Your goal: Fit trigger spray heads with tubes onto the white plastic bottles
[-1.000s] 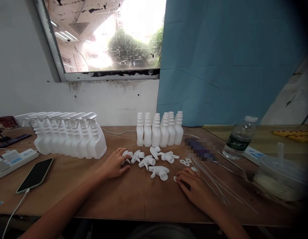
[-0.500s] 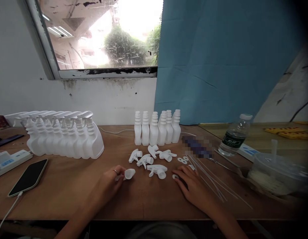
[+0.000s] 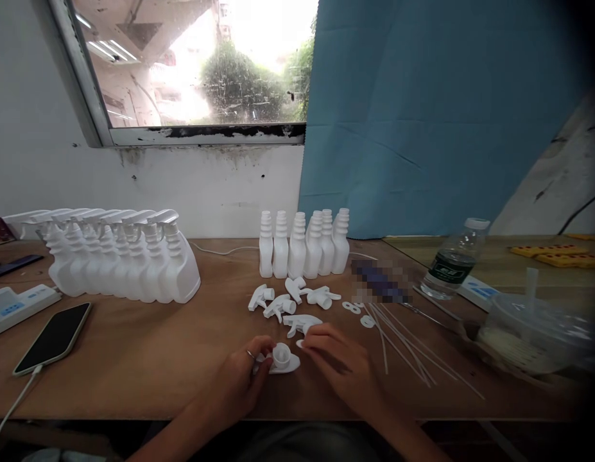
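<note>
Head view: a white trigger sprayer head (image 3: 294, 364) is located above the near part of the brown tabletop (image 3: 133, 359), between the two hands, inverted so that its round collar opens upward. Whether it touches the tabletop cannot be determined. The left hand (image 3: 244, 372) grips the sprayer head from its left side, thumb and fingertips pinching it beside the collar. The right hand (image 3: 343, 362) is positioned just right of the collar; its thumb and forefinger pinch a small white washer (image 3: 300, 344), and its remaining fingers lie close together. The washer is apart from the collar. Directly beyond the hands, five loose sprayer heads (image 3: 280, 307) lie in a cluster, the nearest partly covered by the right fingertips. To the right of the cluster lie further flat ring washers (image 3: 367, 321), followed by a bundle of thin white dip tubes (image 3: 398, 337) and a tool with a pixelated handle (image 3: 381, 282). Behind the cluster, six open-necked white bottles (image 3: 297, 250) stand upright side by side. At the left, a row of matching bottles with sprayer heads fitted (image 3: 181, 269) stands behind a smartphone (image 3: 54, 337) on a charging cable and beside a white power strip (image 3: 25, 311). At the right are a clear water bottle (image 3: 448, 266) and a lidded plastic cup (image 3: 523, 337) with a straw.
</note>
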### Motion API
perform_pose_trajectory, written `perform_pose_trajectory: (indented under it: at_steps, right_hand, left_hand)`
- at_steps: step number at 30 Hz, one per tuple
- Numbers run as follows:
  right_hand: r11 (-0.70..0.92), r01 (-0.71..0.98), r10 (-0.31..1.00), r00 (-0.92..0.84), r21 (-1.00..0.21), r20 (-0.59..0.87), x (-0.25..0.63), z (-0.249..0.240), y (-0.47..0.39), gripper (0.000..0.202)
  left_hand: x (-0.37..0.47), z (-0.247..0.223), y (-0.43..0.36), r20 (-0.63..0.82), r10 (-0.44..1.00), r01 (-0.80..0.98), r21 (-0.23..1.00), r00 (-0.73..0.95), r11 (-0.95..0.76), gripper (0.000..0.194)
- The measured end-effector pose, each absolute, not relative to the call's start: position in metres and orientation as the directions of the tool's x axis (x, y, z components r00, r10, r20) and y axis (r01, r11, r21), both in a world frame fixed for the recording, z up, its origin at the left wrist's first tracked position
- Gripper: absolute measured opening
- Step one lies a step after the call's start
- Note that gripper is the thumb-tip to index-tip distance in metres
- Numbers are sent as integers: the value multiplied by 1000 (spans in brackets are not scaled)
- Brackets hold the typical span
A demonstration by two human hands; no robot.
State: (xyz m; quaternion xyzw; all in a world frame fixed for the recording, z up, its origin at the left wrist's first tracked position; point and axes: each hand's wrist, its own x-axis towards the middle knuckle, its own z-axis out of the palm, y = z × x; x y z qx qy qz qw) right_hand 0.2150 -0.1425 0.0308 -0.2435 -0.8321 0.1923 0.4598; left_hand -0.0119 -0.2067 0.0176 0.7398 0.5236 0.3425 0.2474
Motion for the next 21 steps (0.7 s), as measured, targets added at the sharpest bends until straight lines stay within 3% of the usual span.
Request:
perform_pose_trajectory:
  at_steps: [6, 9, 13, 21]
  right_hand:
    - [908, 118, 376, -654, -403, 657, 196, 25, -150, 36]
    - [885, 172, 429, -662, -433, 614, 200, 24, -153, 38]
    - [842, 249, 514, -637, -478, 574, 204, 21, -153, 23]
    - [879, 241, 452, -697, -411, 557, 201, 6, -143, 24]
  left_hand:
    - [-18, 20, -208, 217, 941, 571, 751, 260, -331, 26]
    - [-19, 18, -208, 202, 941, 583, 744, 271, -327, 33]
    - [-20, 13, -207, 206, 941, 626, 706, 267, -332, 40]
    - [-19, 17, -207, 316, 862, 626, 593, 396, -506, 38]
